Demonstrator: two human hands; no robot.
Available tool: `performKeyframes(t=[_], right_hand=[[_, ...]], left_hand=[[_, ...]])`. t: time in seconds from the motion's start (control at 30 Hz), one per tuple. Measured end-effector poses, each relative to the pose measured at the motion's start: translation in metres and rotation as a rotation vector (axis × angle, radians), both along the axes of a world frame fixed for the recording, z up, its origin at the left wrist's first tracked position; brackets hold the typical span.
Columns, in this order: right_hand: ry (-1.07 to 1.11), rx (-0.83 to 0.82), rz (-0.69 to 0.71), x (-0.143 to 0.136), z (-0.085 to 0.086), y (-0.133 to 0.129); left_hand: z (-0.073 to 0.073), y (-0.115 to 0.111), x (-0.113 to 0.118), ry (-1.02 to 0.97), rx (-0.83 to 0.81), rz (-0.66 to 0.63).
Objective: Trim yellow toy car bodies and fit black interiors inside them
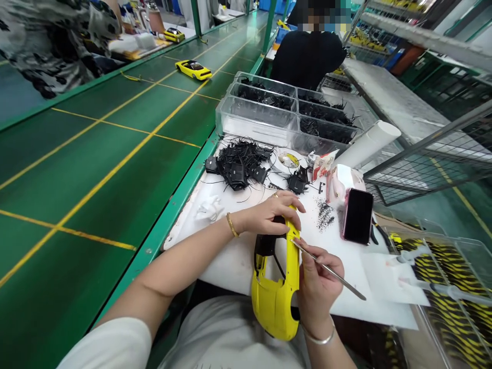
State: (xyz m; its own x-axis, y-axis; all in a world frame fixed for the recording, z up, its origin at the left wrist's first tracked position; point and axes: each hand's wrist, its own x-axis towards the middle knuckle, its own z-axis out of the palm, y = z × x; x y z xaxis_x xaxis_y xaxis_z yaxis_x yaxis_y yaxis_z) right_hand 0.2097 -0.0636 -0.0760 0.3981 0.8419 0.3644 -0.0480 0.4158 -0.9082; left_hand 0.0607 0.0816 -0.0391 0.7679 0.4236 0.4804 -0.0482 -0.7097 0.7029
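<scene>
A yellow toy car body (273, 302) is held over the near edge of the white worktable, its open window area showing dark parts inside. My left hand (271, 212) grips its far end, fingers curled over the top and side. In my right hand (321, 279) is a thin metal tool (340, 279), pinched so that its tip touches the car's side. The same hand lies against that side of the body. Beyond my hands lies a heap of black plastic parts with thin wire-like strands (238, 161). Small black bits (325, 215) are scattered to the right.
A green conveyor belt (126, 133) runs along the left, carrying a yellow car (194, 69). Clear divided trays (261, 120) of black parts stand behind. On the right are a phone (358, 215), syringes (449, 291) and a tray of yellow-black parts (457, 328). A person (307, 59) sits ahead.
</scene>
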Motion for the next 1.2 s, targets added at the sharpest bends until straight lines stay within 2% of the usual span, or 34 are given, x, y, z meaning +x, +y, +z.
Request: performKeyframes(t=[0.13, 0.87, 0.97, 1.1, 1.2], right_hand=[[0.013, -0.005, 0.005, 0.0, -0.001, -0.002], [-0.051, 0.049, 0.017, -0.006, 0.003, -0.002], [-0.066, 0.065, 0.01, -0.001, 0.004, -0.003], [-0.122, 0.099, -0.069, 0.013, 0.01, -0.007], [-0.098, 0.047, -0.056, 0.022, 0.018, -0.008]], left_hand=[[-0.001, -0.001, 0.0, 0.072, -0.015, -0.005], [-0.001, -0.006, 0.0, 0.104, -0.047, 0.009], [0.0, -0.007, -0.001, 0.128, -0.045, 0.012], [0.004, -0.006, -0.002, 0.212, -0.08, 0.008], [0.006, -0.005, 0.0, 0.288, -0.12, 0.005]])
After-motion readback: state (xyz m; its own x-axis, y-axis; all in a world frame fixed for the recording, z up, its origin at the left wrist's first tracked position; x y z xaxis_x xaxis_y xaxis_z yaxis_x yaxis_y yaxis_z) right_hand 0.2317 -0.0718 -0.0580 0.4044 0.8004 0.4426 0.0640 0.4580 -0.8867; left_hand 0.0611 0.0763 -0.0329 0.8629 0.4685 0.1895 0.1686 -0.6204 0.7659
